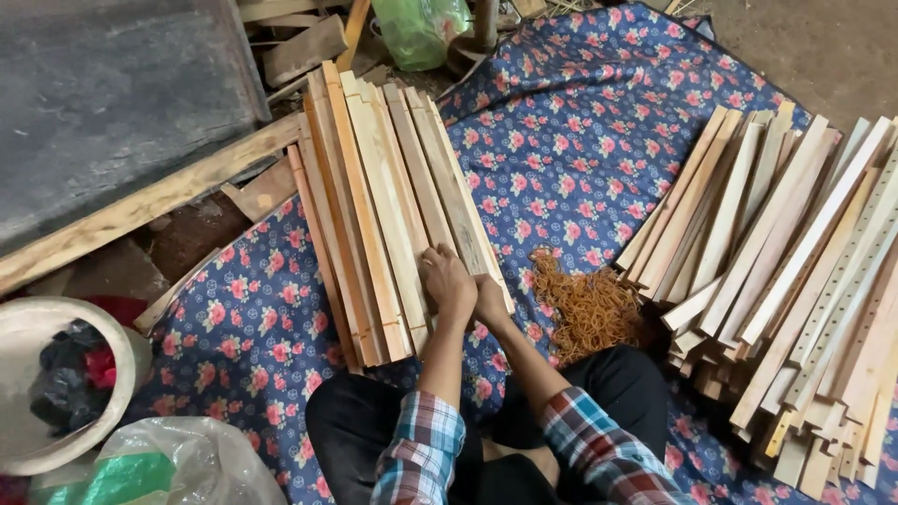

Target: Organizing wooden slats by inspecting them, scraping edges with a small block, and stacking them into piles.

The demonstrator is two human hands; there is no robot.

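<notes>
Sitting cross-legged on the floral cloth [580,140], the person has both plaid sleeves reaching forward. Left hand [446,281] is down on the near end of the neat stack of wooden slats [388,206], fingers curled over the slat ends, pressing rather than lifting as far as the view lets me judge. Right hand [489,299] is tucked just beside it, touching the stack's right edge; whether it grips a slat or only rests there, I cannot tell. The stack lies flat on the cloth right in front of the knees, long axis running away from the person and leaning slightly left, far ends pointing toward the scrap timber [304,47]. To the right, a heap of orange rubber bands [589,309], then a looser pile of slats [786,281] fanned out. Bottom left, a pale bucket [56,383] and plastic bag [178,463].
</notes>
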